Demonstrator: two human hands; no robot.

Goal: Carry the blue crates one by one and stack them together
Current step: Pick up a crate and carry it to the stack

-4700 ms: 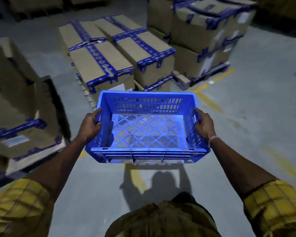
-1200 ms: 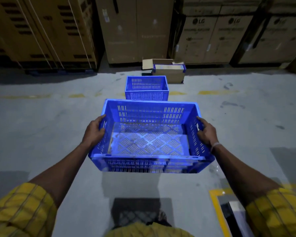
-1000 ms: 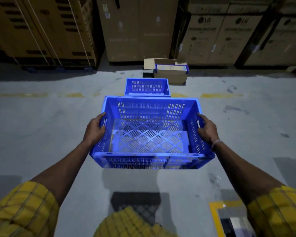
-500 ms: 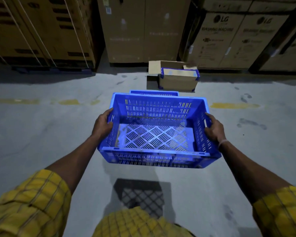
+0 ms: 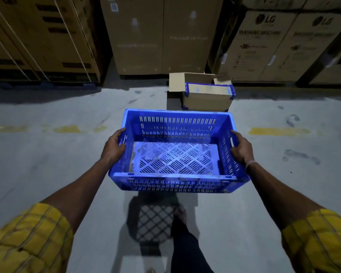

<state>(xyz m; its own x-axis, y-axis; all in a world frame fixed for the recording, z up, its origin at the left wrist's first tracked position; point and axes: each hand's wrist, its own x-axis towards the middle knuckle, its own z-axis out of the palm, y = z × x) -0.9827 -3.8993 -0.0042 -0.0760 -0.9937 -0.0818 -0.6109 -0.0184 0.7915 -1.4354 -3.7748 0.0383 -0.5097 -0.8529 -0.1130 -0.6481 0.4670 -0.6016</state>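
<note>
I hold an empty blue slatted crate (image 5: 176, 180) in front of me, above the grey floor. My left hand (image 5: 113, 148) grips its left side wall at the rim. My right hand (image 5: 241, 147) grips the right side wall the same way. The crate is level, its open top facing up. The second blue crate seen earlier on the floor is hidden behind the one I carry.
A small open cardboard box with blue tape (image 5: 207, 94) sits on the floor just beyond the crate. Tall stacked cartons (image 5: 161, 34) line the back wall. Yellow floor markings (image 5: 278, 132) run left and right. My leg (image 5: 187, 243) shows below.
I have walked forward with the crate; the cartons and the small box are closer. The blue crate on the floor has passed out of sight behind the carried one.
</note>
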